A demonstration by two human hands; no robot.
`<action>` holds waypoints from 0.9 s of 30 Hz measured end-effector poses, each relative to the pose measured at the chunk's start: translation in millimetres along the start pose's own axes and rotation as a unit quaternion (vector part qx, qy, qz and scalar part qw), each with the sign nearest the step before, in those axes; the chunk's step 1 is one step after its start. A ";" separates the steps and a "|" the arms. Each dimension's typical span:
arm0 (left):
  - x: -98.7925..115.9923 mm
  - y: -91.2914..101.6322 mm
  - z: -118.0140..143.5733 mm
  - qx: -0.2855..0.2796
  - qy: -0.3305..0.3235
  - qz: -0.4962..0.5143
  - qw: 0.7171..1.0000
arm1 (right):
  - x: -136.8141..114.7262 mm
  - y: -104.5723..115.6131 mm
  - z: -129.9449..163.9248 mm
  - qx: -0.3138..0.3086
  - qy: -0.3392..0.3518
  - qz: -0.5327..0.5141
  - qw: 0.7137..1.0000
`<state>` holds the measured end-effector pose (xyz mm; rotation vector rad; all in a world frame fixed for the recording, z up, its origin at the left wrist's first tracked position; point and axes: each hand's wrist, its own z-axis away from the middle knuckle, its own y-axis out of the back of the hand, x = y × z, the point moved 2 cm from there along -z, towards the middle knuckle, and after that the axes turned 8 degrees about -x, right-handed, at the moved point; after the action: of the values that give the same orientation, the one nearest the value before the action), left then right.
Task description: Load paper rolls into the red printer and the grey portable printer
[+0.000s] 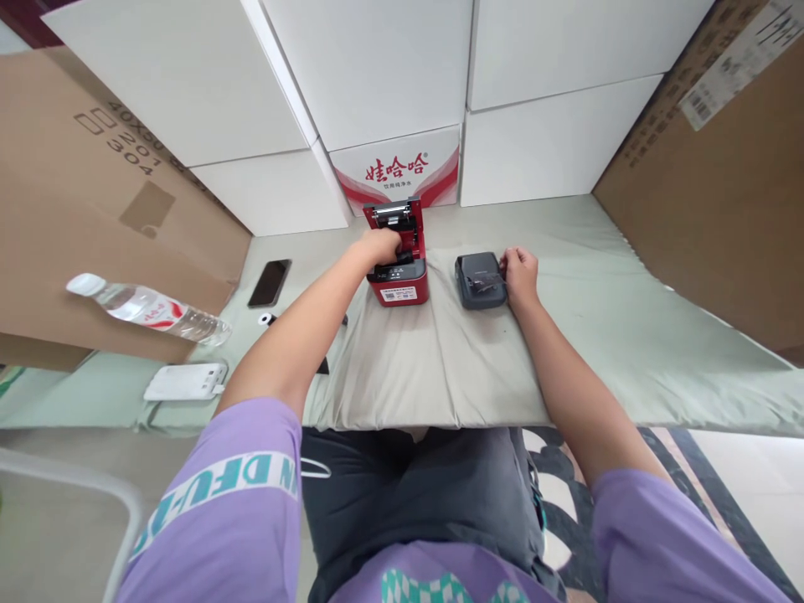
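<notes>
- Here, nearest the camera, the person is sitting with purple sleeves and dark trousers at the near edge of a pale cloth-covered table (628,335), both forearms reaching forward over it.
- At about nine o'clock from the hands, a white flat device (185,382) is lying on the cloth, and a water bottle (147,308) is lying on its side just beyond it; a black phone (270,283) is resting face up at about ten o'clock.
- The right hand (520,275) is resting on the cloth at about one o'clock, its fingers curled loosely and touching the right edge of a small dark grey printer (480,281), whose lid is looking closed.
- The left hand (380,246) is reaching at twelve o'clock into the red label printer (398,260), fingers bunched together down in its open bay; whether they are pinching a roll or only pressing there, I cannot tell.
- Judging by this, the red printer's lid is already standing open and upright, so the opening is done; the work inside the bay is seeming to be under way, and closing the lid is still remaining.
- Farthest off, white boxes (377,67) and brown cardboard (722,167) are walling in the table, with a red-printed carton (397,172) right behind the red printer.
</notes>
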<state>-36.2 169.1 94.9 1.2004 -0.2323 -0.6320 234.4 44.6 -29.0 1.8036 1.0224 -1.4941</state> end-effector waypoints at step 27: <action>-150.1 -30.2 235.2 0.037 0.249 0.544 0.800 | -1.7 -0.2 -1.3 0.001 0.010 0.019 1.000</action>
<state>-282.3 61.4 176.3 1.0492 -0.4438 0.7092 234.7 45.5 -27.1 1.8331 0.9918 -1.4581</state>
